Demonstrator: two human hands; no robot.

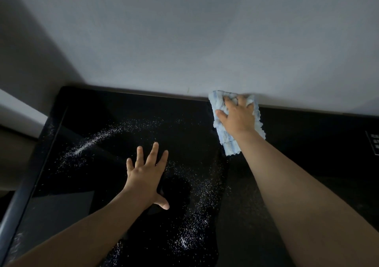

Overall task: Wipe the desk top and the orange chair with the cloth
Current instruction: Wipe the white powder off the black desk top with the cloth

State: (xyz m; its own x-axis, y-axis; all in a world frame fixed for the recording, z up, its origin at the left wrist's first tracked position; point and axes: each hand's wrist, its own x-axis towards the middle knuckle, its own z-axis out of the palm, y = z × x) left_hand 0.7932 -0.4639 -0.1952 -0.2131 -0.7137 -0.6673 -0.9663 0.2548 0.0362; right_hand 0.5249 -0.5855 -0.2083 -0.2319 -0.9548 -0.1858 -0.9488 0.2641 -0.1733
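The black glossy desk top (86, 184) fills the lower half of the view, strewn with white specks in an arc across its left and middle. My right hand (235, 117) presses a light blue fluffy cloth (230, 143) flat on the desk at its far edge, against the wall. My left hand (146, 172) rests flat on the desk near the middle, fingers spread, holding nothing. The strip of desk to the right of the cloth looks free of specks. No orange chair is in view.
A grey wall (205, 41) rises directly behind the desk's far edge. The desk's left rim (26, 182) runs diagonally at the left. A small panel with pale markings (374, 143) sits at the desk's right edge.
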